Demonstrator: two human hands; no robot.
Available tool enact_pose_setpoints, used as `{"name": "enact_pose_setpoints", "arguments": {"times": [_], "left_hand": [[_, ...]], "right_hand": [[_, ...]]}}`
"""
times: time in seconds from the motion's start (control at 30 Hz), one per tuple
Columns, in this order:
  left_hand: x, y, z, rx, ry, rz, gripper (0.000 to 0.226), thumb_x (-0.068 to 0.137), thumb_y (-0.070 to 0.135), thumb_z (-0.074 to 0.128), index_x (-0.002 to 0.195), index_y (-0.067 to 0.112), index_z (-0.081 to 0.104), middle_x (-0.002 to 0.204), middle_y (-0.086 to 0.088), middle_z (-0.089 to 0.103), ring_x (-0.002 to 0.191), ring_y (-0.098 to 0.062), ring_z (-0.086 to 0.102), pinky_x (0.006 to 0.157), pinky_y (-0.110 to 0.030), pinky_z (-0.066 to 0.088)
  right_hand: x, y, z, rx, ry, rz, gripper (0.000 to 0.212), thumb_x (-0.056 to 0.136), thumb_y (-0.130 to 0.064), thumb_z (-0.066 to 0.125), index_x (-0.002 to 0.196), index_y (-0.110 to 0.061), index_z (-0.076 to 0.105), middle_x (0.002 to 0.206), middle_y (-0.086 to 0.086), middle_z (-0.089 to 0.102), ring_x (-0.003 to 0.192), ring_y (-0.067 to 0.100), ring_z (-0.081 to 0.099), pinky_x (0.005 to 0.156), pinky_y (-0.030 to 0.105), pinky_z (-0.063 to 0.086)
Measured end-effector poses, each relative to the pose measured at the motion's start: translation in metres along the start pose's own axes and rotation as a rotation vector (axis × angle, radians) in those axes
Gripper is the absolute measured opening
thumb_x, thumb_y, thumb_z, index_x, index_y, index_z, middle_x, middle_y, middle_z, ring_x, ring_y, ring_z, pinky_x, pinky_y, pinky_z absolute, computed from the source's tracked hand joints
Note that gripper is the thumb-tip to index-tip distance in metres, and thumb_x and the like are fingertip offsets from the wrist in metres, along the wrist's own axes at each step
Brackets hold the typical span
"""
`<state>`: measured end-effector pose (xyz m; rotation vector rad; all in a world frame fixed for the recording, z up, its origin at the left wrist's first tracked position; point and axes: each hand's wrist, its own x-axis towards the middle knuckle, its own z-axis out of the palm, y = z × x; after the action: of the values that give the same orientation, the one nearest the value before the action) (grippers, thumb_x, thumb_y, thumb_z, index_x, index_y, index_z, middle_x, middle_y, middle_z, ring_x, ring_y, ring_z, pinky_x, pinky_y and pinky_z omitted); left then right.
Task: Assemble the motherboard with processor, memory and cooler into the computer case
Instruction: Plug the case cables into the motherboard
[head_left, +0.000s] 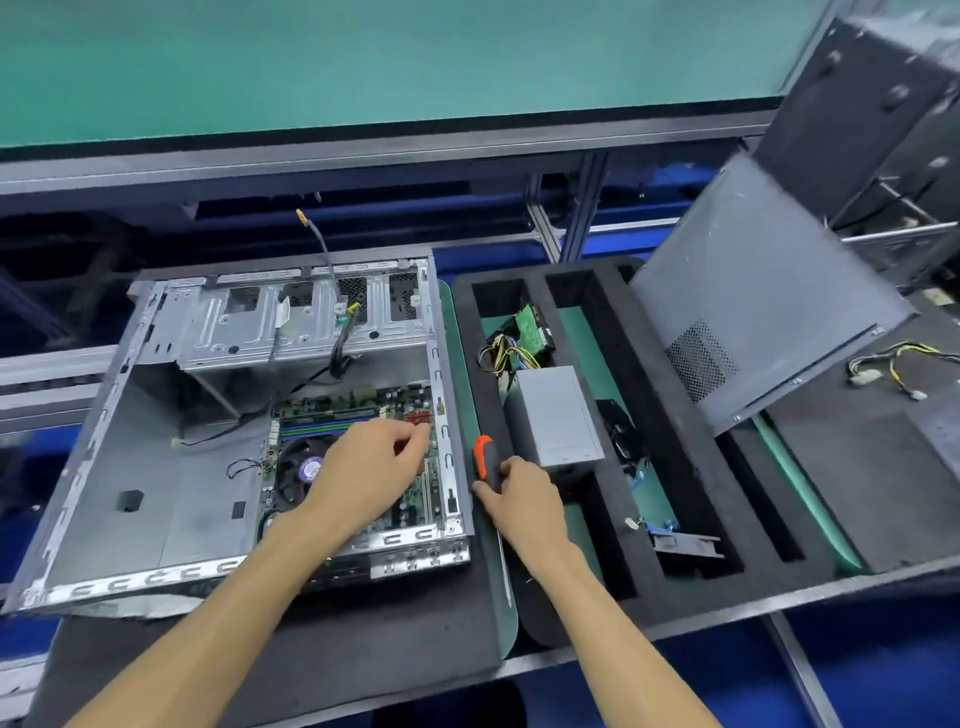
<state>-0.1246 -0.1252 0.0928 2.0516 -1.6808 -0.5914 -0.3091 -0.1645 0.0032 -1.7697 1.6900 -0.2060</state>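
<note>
Mid-frame, left hand (371, 462) pinches over the board (410, 499) (what it pinches is hidden); right hand (522, 499) grips the screwdriver (485, 462)

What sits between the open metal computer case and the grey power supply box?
In the head view, the right hand grips an orange-and-black screwdriver there, over a green mat strip and the black foam tray's edge.
</note>
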Motion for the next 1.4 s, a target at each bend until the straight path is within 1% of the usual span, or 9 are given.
{"name": "enact_pose_setpoints", "arguments": {"times": [0.2,0.37,0.67,0.83,0.9,1.03,1.17,1.33,1.4], "left_hand": [[-0.005,-0.014,-0.003,-0.003,0.005,-0.072,0.056,0.102,0.048,0.041,0.061,0.015,0.060,0.046,0.005,0.053,0.038,-0.010,0.040,0.052,-0.028,0.040],[-0.009,-0.026,-0.015,-0.011,0.029,-0.120,0.057,0.101,0.051,0.038,0.059,0.019,0.061,0.056,-0.007,0.064,0.047,-0.025,0.054,0.060,-0.033,0.053],[0.016,-0.060,-0.056,-0.087,0.447,-0.318,0.026,0.093,0.045,0.059,0.087,0.023,0.044,0.075,0.006,0.058,0.068,-0.008,0.055,0.056,-0.033,0.038],[0.051,-0.093,-0.083,-0.300,0.372,-0.565,0.051,0.089,0.050,0.066,0.115,0.011,0.046,0.103,-0.008,0.064,0.089,-0.026,0.061,0.079,-0.039,0.048],[0.054,-0.105,-0.087,-0.355,0.326,-0.543,0.047,0.085,0.044,0.073,0.114,0.013,0.054,0.098,-0.008,0.071,0.088,-0.026,0.068,0.084,-0.043,0.055],[0.049,-0.120,-0.089,-0.349,0.245,-0.417,0.029,0.085,0.028,0.072,0.108,0.022,0.055,0.068,0.002,0.073,0.063,-0.015,0.072,0.073,-0.046,0.060],[0.049,-0.118,-0.091,-0.298,0.232,-0.272,0.017,0.087,0.023,0.069,0.102,0.027,0.061,0.082,0.007,0.073,0.073,-0.015,0.071,0.075,-0.043,0.059],[0.044,-0.089,-0.098,-0.659,0.262,-0.002,0.020,0.086,0.018,0.074,0.099,0.031,0.067,0.079,0.005,0.074,0.071,-0.009,0.071,0.066,-0.018,0.055],[0.048,-0.076,-0.100,-0.770,0.200,0.054,0.020,0.086,0.015,0.076,0.103,0.023,0.068,0.082,-0.002,0.074,0.072,-0.017,0.073,0.068,-0.026,0.060]], "right_hand": [[0.008,0.005,0.004,-0.058,-0.036,-0.054,0.050,0.092,-0.051,0.065,0.126,-0.017,0.053,0.104,0.002,0.070,0.097,0.024,0.067,0.070,0.031,0.045],[0.009,-0.007,-0.019,-0.096,0.023,-0.091,0.040,0.100,-0.054,0.047,0.100,-0.017,0.062,0.076,-0.005,0.067,0.077,0.019,0.066,0.068,0.033,0.051],[-0.001,-0.105,-0.082,0.464,0.215,-0.464,0.030,0.101,-0.029,0.056,0.075,-0.017,0.065,0.062,-0.008,0.059,0.057,0.007,0.052,0.052,0.015,0.039],[0.014,-0.182,-0.065,0.336,0.092,-0.424,0.028,0.101,-0.036,0.053,0.088,-0.017,0.069,0.070,0.000,0.070,0.061,0.021,0.068,0.061,0.038,0.059],[0.025,-0.199,-0.050,0.302,0.086,-0.375,0.031,0.100,-0.036,0.053,0.082,-0.017,0.068,0.064,0.007,0.071,0.054,0.025,0.067,0.059,0.039,0.059],[0.044,-0.216,-0.020,0.171,0.134,-0.295,0.052,0.097,-0.041,0.060,0.070,0.003,0.067,0.059,0.017,0.068,0.053,0.033,0.066,0.059,0.045,0.059],[0.053,-0.220,-0.004,0.098,0.219,-0.294,0.050,0.092,-0.040,0.068,0.054,-0.009,0.063,0.047,0.006,0.063,0.045,0.020,0.064,0.054,0.041,0.060],[0.054,-0.206,0.004,0.264,0.134,-0.292,0.025,0.094,-0.043,0.066,0.090,-0.019,0.063,0.062,0.003,0.070,0.047,0.016,0.067,0.052,0.038,0.057],[0.053,-0.193,0.007,0.391,0.082,-0.315,0.012,0.099,-0.036,0.061,0.098,-0.024,0.062,0.065,0.000,0.071,0.046,0.016,0.066,0.045,0.032,0.051]]}}
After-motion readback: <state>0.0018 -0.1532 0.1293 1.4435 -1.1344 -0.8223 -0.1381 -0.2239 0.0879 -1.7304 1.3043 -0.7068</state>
